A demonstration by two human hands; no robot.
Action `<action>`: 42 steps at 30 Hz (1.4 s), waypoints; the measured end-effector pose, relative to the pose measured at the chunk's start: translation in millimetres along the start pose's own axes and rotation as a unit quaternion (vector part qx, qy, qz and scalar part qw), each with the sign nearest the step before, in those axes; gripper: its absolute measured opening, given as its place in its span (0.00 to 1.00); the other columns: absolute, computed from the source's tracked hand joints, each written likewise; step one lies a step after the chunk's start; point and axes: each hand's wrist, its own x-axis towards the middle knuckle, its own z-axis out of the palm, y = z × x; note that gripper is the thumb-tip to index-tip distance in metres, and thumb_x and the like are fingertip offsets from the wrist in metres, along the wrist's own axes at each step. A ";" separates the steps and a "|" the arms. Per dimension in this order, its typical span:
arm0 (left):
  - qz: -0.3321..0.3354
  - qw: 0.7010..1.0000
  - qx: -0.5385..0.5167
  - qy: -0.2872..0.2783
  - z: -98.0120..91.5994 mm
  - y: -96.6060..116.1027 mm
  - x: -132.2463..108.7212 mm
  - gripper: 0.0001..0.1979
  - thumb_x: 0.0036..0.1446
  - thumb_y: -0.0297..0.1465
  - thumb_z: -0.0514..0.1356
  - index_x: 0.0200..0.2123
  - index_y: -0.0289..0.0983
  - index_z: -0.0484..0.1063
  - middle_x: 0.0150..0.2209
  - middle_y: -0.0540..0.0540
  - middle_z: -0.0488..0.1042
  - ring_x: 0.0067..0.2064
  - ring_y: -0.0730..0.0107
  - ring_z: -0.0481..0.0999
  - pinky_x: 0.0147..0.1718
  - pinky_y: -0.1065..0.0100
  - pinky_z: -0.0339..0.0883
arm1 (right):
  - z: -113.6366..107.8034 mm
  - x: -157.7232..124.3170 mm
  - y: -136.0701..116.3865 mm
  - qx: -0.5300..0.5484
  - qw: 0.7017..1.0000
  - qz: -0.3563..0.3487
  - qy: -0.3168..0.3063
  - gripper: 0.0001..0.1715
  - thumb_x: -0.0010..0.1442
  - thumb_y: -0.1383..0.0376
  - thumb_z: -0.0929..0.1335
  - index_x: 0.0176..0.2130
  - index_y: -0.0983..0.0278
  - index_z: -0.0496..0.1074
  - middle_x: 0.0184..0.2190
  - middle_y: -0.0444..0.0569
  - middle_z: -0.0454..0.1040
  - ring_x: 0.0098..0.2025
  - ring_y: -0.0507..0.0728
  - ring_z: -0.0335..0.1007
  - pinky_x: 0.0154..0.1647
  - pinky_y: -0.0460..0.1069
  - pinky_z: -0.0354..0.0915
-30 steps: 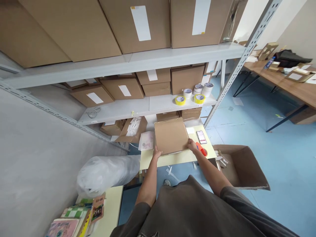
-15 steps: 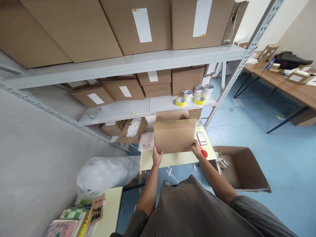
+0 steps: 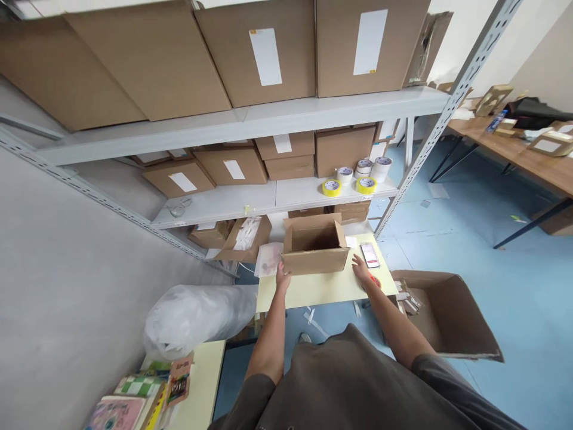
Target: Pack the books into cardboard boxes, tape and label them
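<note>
An open-topped cardboard box [image 3: 316, 263] stands on the pale yellow table [image 3: 308, 292], its opening facing up. At its near left corner, my left hand [image 3: 283, 278] grips it, fingers along the side and thumb at the front. My right hand [image 3: 362, 271] is off the box to the right, over the table, fingers apart and holding nothing. A red tape dispenser [image 3: 375, 280] lies partly hidden beside that hand. Just beyond is a phone [image 3: 369, 255] with a lit screen.
A metal shelf [image 3: 250, 197] with boxes and tape rolls [image 3: 331, 188] rises behind the table. To the right, a large open carton [image 3: 456, 310] sits on the floor. Left are a plastic-wrapped roll [image 3: 197, 316] and a side table with books [image 3: 120, 412].
The box has turned from its broad side facing me to standing with its opening upward. My right hand has let go of it and spread its fingers; my left stays at the corner.
</note>
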 end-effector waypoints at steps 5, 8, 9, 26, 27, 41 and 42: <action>0.138 0.984 0.039 0.106 -36.2 59.8 21.1 0.30 0.70 0.33 0.56 0.74 0.44 0.62 0.70 0.39 0.69 0.65 0.58 0.75 0.66 0.59 0.68 | -17.1 27.1 -45.2 0.079 0.985 -0.105 0.108 0.36 0.64 0.63 0.59 0.69 0.64 0.66 0.65 0.63 0.73 0.63 0.65 0.73 0.63 0.63 0.70; 0.235 0.969 0.079 0.008 -30.7 109.9 35.9 0.22 0.72 0.40 0.56 0.64 0.42 0.76 0.67 0.39 0.73 0.70 0.54 0.69 0.69 0.58 0.62 | -8.1 40.7 -97.4 0.051 0.981 -0.185 0.024 0.28 0.67 0.62 0.61 0.61 0.61 0.75 0.62 0.57 0.78 0.63 0.64 0.73 0.65 0.61 0.69; 0.238 0.965 0.103 -0.032 -24.3 122.0 39.8 0.22 0.70 0.42 0.60 0.62 0.41 0.78 0.67 0.38 0.73 0.72 0.52 0.67 0.71 0.57 0.59 | -1.8 43.6 -112.7 0.031 0.977 -0.210 -0.026 0.26 0.68 0.62 0.62 0.59 0.60 0.77 0.61 0.55 0.78 0.63 0.64 0.73 0.65 0.60 0.68; 0.126 0.933 0.336 -0.006 -48.4 75.6 35.2 0.67 0.40 0.58 0.76 0.76 0.37 0.55 0.81 0.36 0.26 0.78 0.31 0.19 0.75 0.39 0.35 | 5.2 57.5 -61.8 -0.315 0.925 -0.102 -0.186 0.82 0.41 0.36 0.82 0.80 0.56 0.47 0.81 0.63 0.31 0.80 0.82 0.22 0.76 0.73 0.40; 0.105 0.928 0.357 -0.030 -46.7 72.8 34.4 0.69 0.40 0.59 0.76 0.78 0.37 0.51 0.81 0.35 0.26 0.78 0.32 0.19 0.75 0.38 0.33 | 8.0 58.2 -57.8 -0.324 0.921 -0.093 -0.195 0.87 0.40 0.35 0.82 0.80 0.56 0.42 0.81 0.63 0.27 0.80 0.82 0.21 0.75 0.73 0.40; 0.038 0.986 0.135 -0.090 -15.3 48.4 42.7 0.73 0.35 0.41 0.84 0.78 0.39 0.48 0.69 0.30 0.70 0.70 0.41 0.69 0.66 0.55 0.62 | 38.4 58.8 -33.0 -0.269 0.954 -0.096 -0.093 0.83 0.44 0.51 0.85 0.80 0.50 0.39 0.74 0.66 0.52 0.55 0.72 0.79 0.53 0.58 0.71; 0.037 0.988 0.129 -0.079 -13.7 47.6 42.7 0.70 0.36 0.40 0.84 0.78 0.39 0.50 0.68 0.31 0.72 0.69 0.42 0.71 0.65 0.55 0.63 | 40.3 60.3 -31.0 -0.270 0.954 -0.098 -0.087 0.80 0.46 0.51 0.84 0.80 0.51 0.41 0.74 0.65 0.53 0.53 0.71 0.80 0.52 0.58 0.72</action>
